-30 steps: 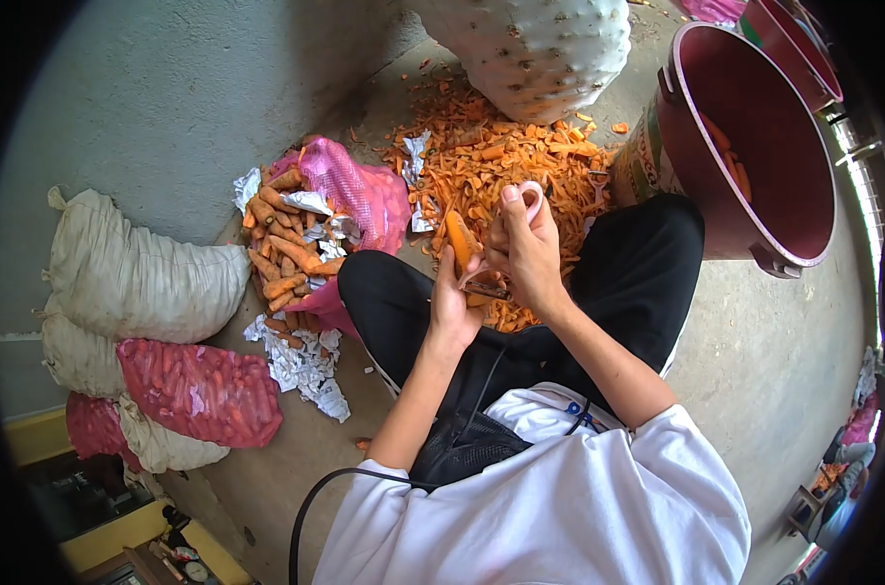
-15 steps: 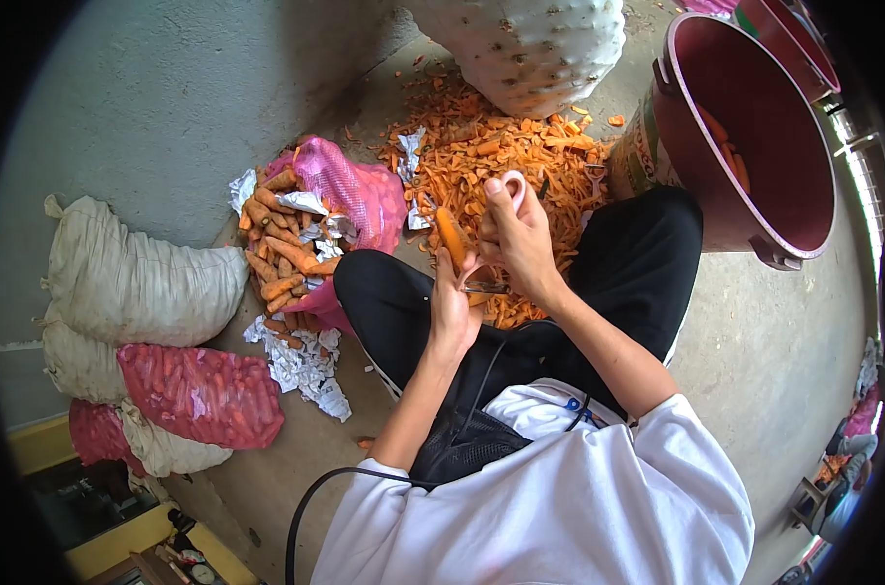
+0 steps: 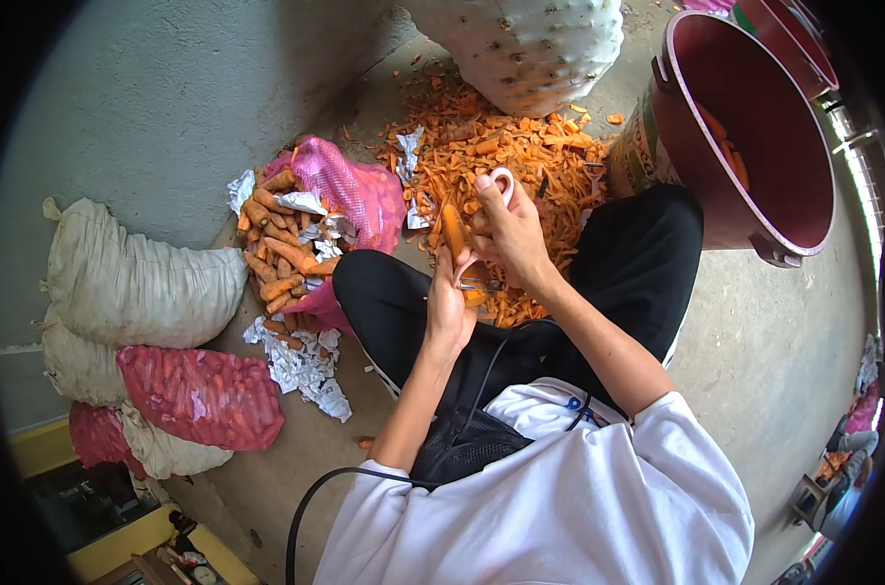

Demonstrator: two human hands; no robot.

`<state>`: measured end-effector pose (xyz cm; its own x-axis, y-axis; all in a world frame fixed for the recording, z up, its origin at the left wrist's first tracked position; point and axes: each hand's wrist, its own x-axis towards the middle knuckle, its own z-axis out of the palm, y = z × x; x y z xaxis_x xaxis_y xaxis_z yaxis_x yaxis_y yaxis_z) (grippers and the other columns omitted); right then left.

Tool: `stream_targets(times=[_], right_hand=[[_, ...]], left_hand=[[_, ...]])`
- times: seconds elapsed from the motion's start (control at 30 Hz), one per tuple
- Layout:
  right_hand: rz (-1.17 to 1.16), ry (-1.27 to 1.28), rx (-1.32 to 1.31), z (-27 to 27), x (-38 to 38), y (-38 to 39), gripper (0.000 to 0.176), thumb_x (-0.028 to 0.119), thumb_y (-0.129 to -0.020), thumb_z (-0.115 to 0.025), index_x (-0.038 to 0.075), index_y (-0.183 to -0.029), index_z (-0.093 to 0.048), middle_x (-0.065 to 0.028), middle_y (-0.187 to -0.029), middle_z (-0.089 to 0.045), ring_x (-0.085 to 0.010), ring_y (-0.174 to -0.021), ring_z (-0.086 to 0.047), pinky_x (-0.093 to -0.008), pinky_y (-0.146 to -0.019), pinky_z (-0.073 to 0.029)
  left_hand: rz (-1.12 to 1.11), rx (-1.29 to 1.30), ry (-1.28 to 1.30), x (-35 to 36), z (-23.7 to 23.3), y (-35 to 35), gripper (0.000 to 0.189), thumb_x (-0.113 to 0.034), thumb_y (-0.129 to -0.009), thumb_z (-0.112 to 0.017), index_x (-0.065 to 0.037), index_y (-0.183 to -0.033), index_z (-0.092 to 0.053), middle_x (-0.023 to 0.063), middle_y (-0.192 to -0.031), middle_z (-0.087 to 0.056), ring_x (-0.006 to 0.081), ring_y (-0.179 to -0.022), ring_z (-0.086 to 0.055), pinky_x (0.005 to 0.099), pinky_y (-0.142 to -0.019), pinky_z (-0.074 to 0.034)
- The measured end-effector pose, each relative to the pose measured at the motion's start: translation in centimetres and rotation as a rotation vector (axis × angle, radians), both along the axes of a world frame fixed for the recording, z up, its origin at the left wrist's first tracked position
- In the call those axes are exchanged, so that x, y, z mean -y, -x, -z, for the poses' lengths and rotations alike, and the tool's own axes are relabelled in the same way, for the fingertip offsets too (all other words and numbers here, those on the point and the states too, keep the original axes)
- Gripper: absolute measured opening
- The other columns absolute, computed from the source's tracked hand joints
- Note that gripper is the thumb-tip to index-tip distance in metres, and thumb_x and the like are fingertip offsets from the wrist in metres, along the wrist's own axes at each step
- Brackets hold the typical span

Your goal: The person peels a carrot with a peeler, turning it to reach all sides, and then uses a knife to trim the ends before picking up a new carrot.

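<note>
My left hand (image 3: 446,314) is closed around a carrot (image 3: 452,230), whose orange tip sticks out past the fingers. In my right hand (image 3: 517,239) is a peeler with a pale pink looped handle (image 3: 503,181); its metal blade lies against the lower part of the carrot, close to my left fingers. My fingers hide part of the carrot and the peeler's middle. Below both hands spreads a heap of orange carrot peelings (image 3: 545,146) on the floor, between my bent legs.
Unpeeled carrots (image 3: 279,229) spill from a pink mesh sack (image 3: 350,190) on the left, among crumpled paper (image 3: 311,370). Full white sacks (image 3: 145,273) and a red mesh sack (image 3: 204,395) lie farther left. A maroon bucket (image 3: 691,175) holding some carrots stands at right. A white sack (image 3: 530,49) is ahead.
My right hand has shifted slightly left and toward me with the peeler. The carrot has turned a little in my left hand, and more of its lower end shows.
</note>
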<state>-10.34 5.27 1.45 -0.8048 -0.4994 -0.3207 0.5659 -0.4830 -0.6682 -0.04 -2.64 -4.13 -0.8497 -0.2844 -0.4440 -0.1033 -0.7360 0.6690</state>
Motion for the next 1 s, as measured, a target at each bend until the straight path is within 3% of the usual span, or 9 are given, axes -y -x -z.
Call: stream_targets(times=[0.13, 0.27, 0.37, 0.5, 0.57, 0.63, 0.73, 0.9, 1.0], right_hand=[[0.078, -0.055, 0.023, 0.3, 0.3, -0.1, 0.024, 0.031, -0.095, -0.051, 0.014, -0.087, -0.036, 0.0048, -0.053, -0.032, -0.0040, -0.036, -0.026, -0.0204, -0.034, -0.023], [0.080, -0.026, -0.002, 0.8, 0.1, 0.1, 0.024, 0.031, -0.095, -0.051, 0.014, -0.086, -0.037, 0.0051, -0.053, -0.032, -0.0043, -0.036, -0.028, -0.0217, -0.034, -0.036], [0.067, -0.059, -0.033, 0.9, -0.1, 0.6, 0.025, 0.032, -0.094, -0.052, 0.014, -0.087, -0.038, 0.0053, -0.054, -0.033, -0.0045, -0.037, -0.031, -0.0221, -0.034, -0.039], [0.171, -0.101, -0.116, 3.1, 2.3, 6.3, 0.025, 0.031, -0.092, -0.054, 0.011, -0.092, -0.039, 0.0038, -0.056, -0.039, -0.0059, -0.039, -0.039, -0.0252, -0.037, -0.047], [0.186, -0.192, -0.279, 7.7, 4.7, 10.2, 0.022, 0.025, -0.093, -0.048, 0.005, -0.096, -0.038, -0.0042, -0.062, -0.043, -0.0137, -0.041, -0.049, -0.0324, -0.038, -0.052], [0.353, -0.335, -0.238, 9.2, 5.5, 13.2, 0.026, 0.028, -0.093, -0.048, 0.004, -0.097, -0.040, -0.0067, -0.068, -0.048, -0.0147, -0.048, -0.054, -0.0317, -0.040, -0.052], [0.401, -0.565, -0.546, 8.6, 4.7, 15.1, 0.031, 0.030, -0.093, -0.050, 0.000, -0.100, -0.042, -0.0104, -0.073, -0.053, -0.0171, -0.052, -0.059, -0.0299, -0.040, -0.048], [0.195, 0.049, -0.326, 0.9, 1.9, 7.6, 0.024, 0.028, -0.095, -0.048, 0.010, -0.092, -0.033, 0.0009, -0.057, -0.038, -0.0079, -0.038, -0.039, -0.0263, -0.036, -0.046], [0.156, 0.151, -0.123, -1.7, 0.4, 2.2, 0.020, 0.025, -0.097, -0.047, 0.014, -0.090, -0.032, 0.0040, -0.056, -0.034, -0.0035, -0.038, -0.029, -0.0205, -0.033, -0.032]], left_hand=[[-0.020, 0.016, 0.038, -0.4, -0.2, 0.2, 0.035, -0.039, -0.098, -0.037, -0.012, -0.116, -0.051, 0.0041, -0.111, -0.057, 0.0183, -0.102, -0.056, 0.0376, -0.085, -0.046], [0.016, 0.016, 0.076, -0.5, -0.1, -0.1, 0.043, -0.042, -0.097, -0.038, -0.011, -0.125, -0.046, 0.0046, -0.117, -0.054, 0.0187, -0.112, -0.051, 0.0373, -0.089, -0.045], [0.008, 0.048, 0.048, -1.1, -2.0, 0.1, 0.044, -0.043, -0.098, -0.035, -0.008, -0.124, -0.045, 0.0072, -0.108, -0.058, 0.0196, -0.099, -0.057, 0.0354, -0.081, -0.049], [0.152, 0.055, 0.125, -1.5, 0.9, -2.3, 0.047, -0.043, -0.099, -0.028, -0.003, -0.119, -0.045, 0.0096, -0.082, -0.057, 0.0177, -0.067, -0.058, 0.0310, -0.061, -0.050], [0.361, -0.047, 0.141, -1.2, -1.5, -2.4, 0.050, -0.045, -0.099, -0.029, -0.002, -0.120, -0.044, 0.0085, -0.082, -0.056, 0.0159, -0.069, -0.058, 0.0302, -0.062, -0.050], [0.247, -0.023, 0.127, -0.6, -2.0, -1.4, 0.053, -0.046, -0.098, -0.031, 0.000, -0.122, -0.044, 0.0073, -0.082, -0.055, 0.0150, -0.070, -0.057, 0.0295, -0.063, -0.050], [0.218, -0.006, 0.091, 1.0, -2.1, -0.7, 0.053, -0.045, -0.098, -0.033, 0.000, -0.124, -0.043, 0.0069, -0.084, -0.055, 0.0156, -0.074, -0.057, 0.0300, -0.064, -0.049], [0.080, 0.049, -0.229, 1.7, -0.2, 0.6, 0.043, -0.042, -0.098, -0.036, -0.007, -0.121, -0.047, 0.0084, -0.085, -0.058, 0.0184, -0.077, -0.058, 0.0341, -0.068, -0.050], [-0.037, 0.059, -0.193, 0.9, -1.1, 1.5, 0.039, -0.042, -0.098, -0.033, -0.012, -0.116, -0.050, 0.0048, -0.086, -0.060, 0.0197, -0.080, -0.059, 0.0381, -0.069, -0.049]])
